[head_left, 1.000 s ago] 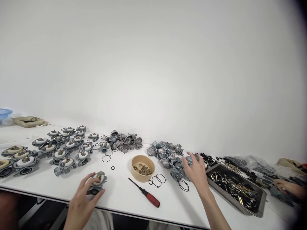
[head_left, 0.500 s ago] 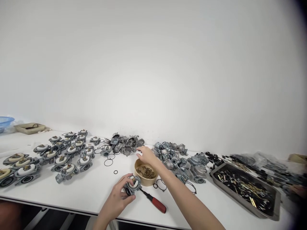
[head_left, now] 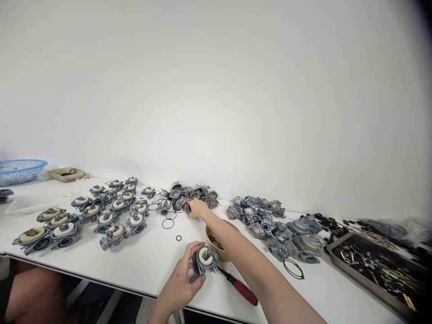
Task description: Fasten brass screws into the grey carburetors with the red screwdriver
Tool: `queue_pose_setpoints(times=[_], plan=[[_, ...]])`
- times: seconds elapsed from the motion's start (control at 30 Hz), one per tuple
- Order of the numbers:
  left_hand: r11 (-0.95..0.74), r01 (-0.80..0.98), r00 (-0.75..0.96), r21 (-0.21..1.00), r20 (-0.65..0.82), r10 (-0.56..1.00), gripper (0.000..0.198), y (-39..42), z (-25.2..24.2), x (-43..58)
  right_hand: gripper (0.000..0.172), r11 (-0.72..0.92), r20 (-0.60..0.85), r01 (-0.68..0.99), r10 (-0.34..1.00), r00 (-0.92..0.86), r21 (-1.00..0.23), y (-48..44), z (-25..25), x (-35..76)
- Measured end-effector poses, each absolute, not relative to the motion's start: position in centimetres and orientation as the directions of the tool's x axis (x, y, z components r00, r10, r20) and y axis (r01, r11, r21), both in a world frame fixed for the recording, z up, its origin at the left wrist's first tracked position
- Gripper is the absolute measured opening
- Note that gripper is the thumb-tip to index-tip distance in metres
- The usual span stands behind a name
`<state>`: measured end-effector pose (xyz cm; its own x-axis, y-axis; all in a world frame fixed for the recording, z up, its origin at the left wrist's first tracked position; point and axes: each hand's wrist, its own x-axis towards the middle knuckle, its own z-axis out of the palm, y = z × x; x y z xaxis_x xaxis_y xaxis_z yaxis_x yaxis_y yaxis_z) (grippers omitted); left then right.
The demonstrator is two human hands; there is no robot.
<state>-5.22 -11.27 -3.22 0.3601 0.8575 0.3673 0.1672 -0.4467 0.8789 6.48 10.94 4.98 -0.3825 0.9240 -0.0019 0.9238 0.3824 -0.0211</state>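
Observation:
My left hand (head_left: 184,281) is closed around a grey metal carburetor body (head_left: 205,261) at the table's front, its white ring-shaped float and brass parts facing up. My right hand (head_left: 198,209) reaches over to the front of a pile of grey metal float bowls (head_left: 175,194) and touches it; the fingertips are mostly hidden among the bowls. Under my right forearm stands a tan round tub (head_left: 211,227) of small brass screws, partly covered. A screwdriver with a red handle (head_left: 245,292) lies beside the held carburetor, its tip near it.
Several carburetor bodies with floats (head_left: 116,231) stand at left. More metal castings (head_left: 256,211) are heaped right of centre. A metal tray (head_left: 367,274) of small parts is at far right. Black rubber rings (head_left: 168,223) lie around; a blue basket (head_left: 23,165) is at back left.
My right hand has gone from above the tub's rim to the bowl pile. The finger of my left hand has come off the float's top. The view has shifted left.

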Motion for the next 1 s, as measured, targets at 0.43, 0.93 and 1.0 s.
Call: queue_pose_setpoints(times=[0.43,0.93,1.0], plan=[[-0.296,0.25,0.262,0.922,0.23,0.937,0.069,-11.9,-2.3,-4.9,0.059,0.471,0.324,0.711,0.881,-0.345,-0.522,2.6,10.3,12.1],[-0.279,0.149,0.139,0.949,0.259,0.956,0.064,-10.3,-4.4,-4.4,0.048,0.42,0.3,0.23,0.856,-0.421,-0.878,-6.3,5.1,16.2],[-0.269,0.118,0.124,0.956,0.254,0.959,0.067,-10.1,-4.7,-4.4,0.048,0.44,0.318,0.194,0.833,-0.453,-0.877,-6.5,4.7,16.4]])
